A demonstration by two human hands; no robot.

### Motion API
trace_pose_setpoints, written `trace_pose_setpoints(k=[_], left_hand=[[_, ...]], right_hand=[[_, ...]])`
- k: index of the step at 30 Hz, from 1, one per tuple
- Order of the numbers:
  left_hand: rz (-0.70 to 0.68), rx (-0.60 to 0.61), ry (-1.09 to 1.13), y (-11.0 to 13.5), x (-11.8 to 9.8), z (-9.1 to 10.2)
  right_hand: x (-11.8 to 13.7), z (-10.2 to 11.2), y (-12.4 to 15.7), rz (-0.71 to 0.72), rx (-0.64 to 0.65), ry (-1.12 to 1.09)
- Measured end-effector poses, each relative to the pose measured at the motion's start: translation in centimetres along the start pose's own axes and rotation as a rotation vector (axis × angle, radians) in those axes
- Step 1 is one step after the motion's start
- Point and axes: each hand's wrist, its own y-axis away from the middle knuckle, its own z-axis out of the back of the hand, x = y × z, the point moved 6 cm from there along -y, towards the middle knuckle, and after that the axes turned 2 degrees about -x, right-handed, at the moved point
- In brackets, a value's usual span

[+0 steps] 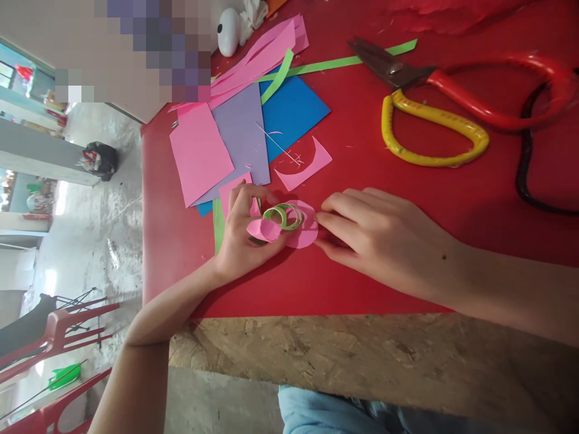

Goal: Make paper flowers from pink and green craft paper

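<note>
My left hand [237, 232] is closed around a small paper piece, its thumb and fingers on either side of it. That piece has a green paper coil [277, 212] and a curled pink paper strip [265, 229]. Under the coil lies a round pink paper disc [308, 226]. From the other side, the closed fingertips of my right hand [371, 229] pinch the disc's right edge. Just above both hands is a pink offcut [304, 170] with a curved cut-out. How the coil joins the disc is hidden.
Pink [201, 157], purple [242, 132] and blue paper sheets [294, 114] overlap at the upper left, with pink strips and a green strip [316, 67]. Large scissors [434, 108] with red and yellow handles lie upper right. The red tabletop [253, 289] ends near my forearms.
</note>
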Motion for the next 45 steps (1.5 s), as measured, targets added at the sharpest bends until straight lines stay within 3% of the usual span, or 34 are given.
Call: trace_pose_setpoints(k=[14,28,33,45], left_hand=[[0.081,-0.029,0.079,0.11,0.35,-0.11],[0.052,-0.041,0.071,0.04,0.36,-0.18],[-0.030,-0.052,0.066,-0.08,-0.14,-0.02],[0.005,-0.048,0.152,0.07,-0.20,-0.24]], right_hand=[[0.07,-0.07,-0.18,-0.003,-0.016,0.015],[0.00,0.06,0.00,0.002,-0.048,0.011],[0.05,-0.20,-0.01,0.006,-0.042,0.002],[0.06,-0.02,-0.08,-0.027,-0.100,-0.016]])
